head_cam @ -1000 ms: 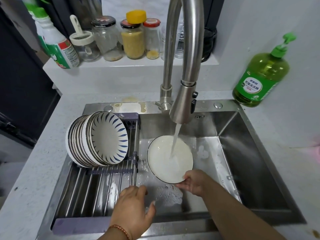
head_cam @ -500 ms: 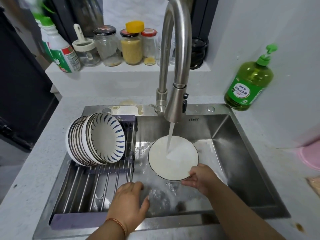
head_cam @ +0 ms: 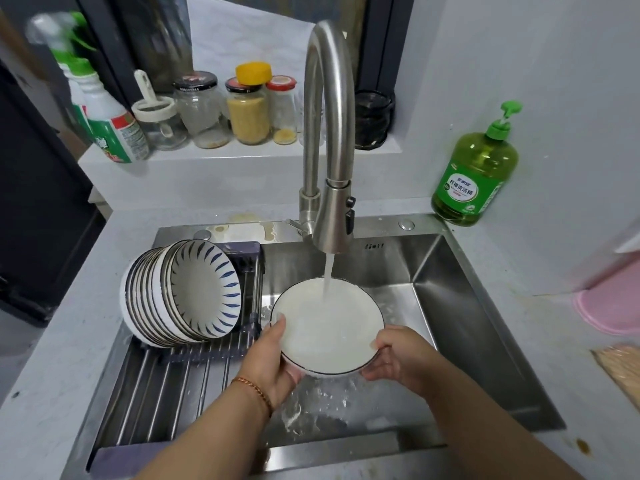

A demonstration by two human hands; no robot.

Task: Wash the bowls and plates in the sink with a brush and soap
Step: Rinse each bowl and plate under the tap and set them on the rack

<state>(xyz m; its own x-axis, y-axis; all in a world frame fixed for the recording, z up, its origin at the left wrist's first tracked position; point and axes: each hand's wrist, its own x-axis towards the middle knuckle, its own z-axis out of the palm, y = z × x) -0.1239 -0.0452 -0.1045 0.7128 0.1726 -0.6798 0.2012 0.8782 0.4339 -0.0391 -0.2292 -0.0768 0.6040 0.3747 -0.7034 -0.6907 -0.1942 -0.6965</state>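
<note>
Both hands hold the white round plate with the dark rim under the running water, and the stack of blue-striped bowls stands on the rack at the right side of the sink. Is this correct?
Not quite. The head view shows the stack of blue-striped white bowls on the metal-bar drying rack at the left side of the steel sink, not the right. The rest holds: the left hand and right hand hold the white round plate with the dark rim under the faucet's running water.

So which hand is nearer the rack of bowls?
Left. The left hand grips the plate's left rim, just right of the rack; the right hand grips the far rim.
</note>
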